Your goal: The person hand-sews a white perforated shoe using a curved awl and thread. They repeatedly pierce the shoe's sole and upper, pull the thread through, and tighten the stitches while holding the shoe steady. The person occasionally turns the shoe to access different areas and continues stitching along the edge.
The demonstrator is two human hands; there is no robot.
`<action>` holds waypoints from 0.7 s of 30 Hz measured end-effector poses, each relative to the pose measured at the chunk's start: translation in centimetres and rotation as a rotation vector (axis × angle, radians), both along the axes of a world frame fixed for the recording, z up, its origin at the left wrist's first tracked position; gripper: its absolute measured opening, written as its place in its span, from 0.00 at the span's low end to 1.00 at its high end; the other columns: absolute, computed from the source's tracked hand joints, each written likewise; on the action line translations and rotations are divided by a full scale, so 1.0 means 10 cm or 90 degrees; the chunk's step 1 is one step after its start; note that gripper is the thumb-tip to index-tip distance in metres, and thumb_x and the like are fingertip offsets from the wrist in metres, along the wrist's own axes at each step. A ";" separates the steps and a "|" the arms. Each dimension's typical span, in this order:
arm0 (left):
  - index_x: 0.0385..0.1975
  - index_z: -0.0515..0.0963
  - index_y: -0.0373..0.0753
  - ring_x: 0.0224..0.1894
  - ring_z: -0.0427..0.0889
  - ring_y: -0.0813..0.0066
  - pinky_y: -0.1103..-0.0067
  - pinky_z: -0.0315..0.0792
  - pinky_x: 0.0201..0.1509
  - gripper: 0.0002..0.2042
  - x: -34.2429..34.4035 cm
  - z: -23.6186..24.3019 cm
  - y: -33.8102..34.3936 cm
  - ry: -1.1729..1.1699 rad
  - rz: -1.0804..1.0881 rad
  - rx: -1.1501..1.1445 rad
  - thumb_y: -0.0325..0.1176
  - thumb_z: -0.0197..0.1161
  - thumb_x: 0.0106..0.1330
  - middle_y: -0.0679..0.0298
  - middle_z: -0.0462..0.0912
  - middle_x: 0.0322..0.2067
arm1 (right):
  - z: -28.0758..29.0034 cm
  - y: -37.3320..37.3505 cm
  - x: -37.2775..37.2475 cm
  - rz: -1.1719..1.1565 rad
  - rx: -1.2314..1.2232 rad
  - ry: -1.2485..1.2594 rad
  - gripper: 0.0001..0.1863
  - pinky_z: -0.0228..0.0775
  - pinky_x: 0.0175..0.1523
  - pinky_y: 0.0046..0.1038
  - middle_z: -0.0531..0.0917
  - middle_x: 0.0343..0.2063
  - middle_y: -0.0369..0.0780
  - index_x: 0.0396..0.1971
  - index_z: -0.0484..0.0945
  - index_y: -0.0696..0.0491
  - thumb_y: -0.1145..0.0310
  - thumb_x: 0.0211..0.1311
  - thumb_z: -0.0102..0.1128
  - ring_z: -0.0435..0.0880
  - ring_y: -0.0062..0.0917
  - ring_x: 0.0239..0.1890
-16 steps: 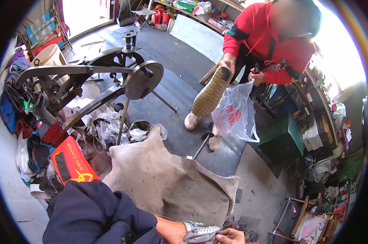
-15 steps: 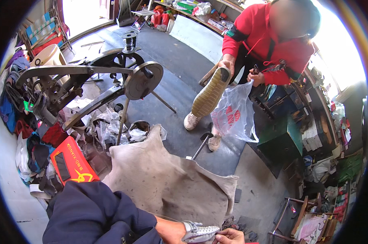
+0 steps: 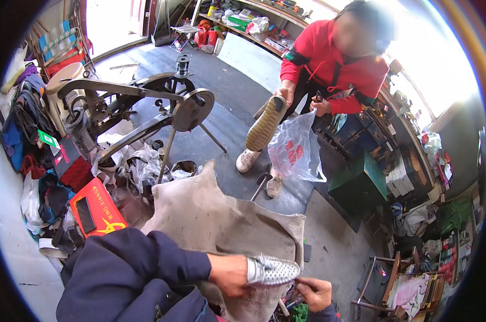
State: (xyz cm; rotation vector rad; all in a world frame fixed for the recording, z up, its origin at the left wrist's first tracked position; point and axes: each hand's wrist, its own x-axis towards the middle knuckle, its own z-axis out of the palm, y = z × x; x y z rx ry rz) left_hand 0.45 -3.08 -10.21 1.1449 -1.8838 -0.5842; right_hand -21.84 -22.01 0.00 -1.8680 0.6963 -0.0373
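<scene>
A white shoe with a perforated upper (image 3: 273, 271) lies over my lap, its toe pointing right. My left hand (image 3: 230, 275) holds it at the heel end, with the fingers partly hidden by the shoe. At the toe tip, my right hand (image 3: 315, 293) has thumb and finger pinched together. Whatever is in that pinch, if anything, is too small to make out. Beneath the shoe, a stained beige leather apron (image 3: 210, 214) spreads over my legs.
A hand-cranked sewing machine (image 3: 192, 110) stands ahead on the left. Facing me, a person in red holds a tan-soled shoe (image 3: 265, 126) and a clear plastic bag (image 3: 295, 150). A red box (image 3: 100, 209) with a phone lies at left, a green box (image 3: 361, 180) at right.
My hands and the white shoe have come up from the lower edge of the picture, and more of the shoe's upper shows. The surroundings have shifted slightly in view.
</scene>
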 end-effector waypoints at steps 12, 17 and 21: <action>0.45 0.78 0.43 0.37 0.84 0.51 0.63 0.78 0.39 0.14 0.10 0.24 0.75 0.005 0.402 0.064 0.35 0.69 0.62 0.58 0.81 0.38 | -0.55 -0.08 -0.20 -0.026 0.028 -0.117 0.11 0.77 0.44 0.22 0.89 0.33 0.40 0.43 0.87 0.63 0.81 0.61 0.64 0.85 0.18 0.35; 0.38 0.78 0.40 0.33 0.84 0.48 0.60 0.78 0.37 0.09 0.21 0.22 0.57 -0.149 0.432 0.242 0.37 0.65 0.63 0.52 0.84 0.31 | -0.52 -0.04 -0.14 -0.032 0.021 -0.124 0.12 0.74 0.37 0.21 0.87 0.28 0.38 0.44 0.86 0.63 0.80 0.61 0.63 0.83 0.17 0.30; 0.32 0.80 0.40 0.31 0.84 0.46 0.62 0.77 0.34 0.07 0.27 0.16 0.67 -0.021 0.499 0.118 0.35 0.68 0.61 0.48 0.82 0.25 | -0.56 -0.02 -0.22 -0.058 0.015 -0.102 0.12 0.75 0.39 0.21 0.88 0.32 0.40 0.45 0.85 0.64 0.79 0.62 0.63 0.83 0.18 0.31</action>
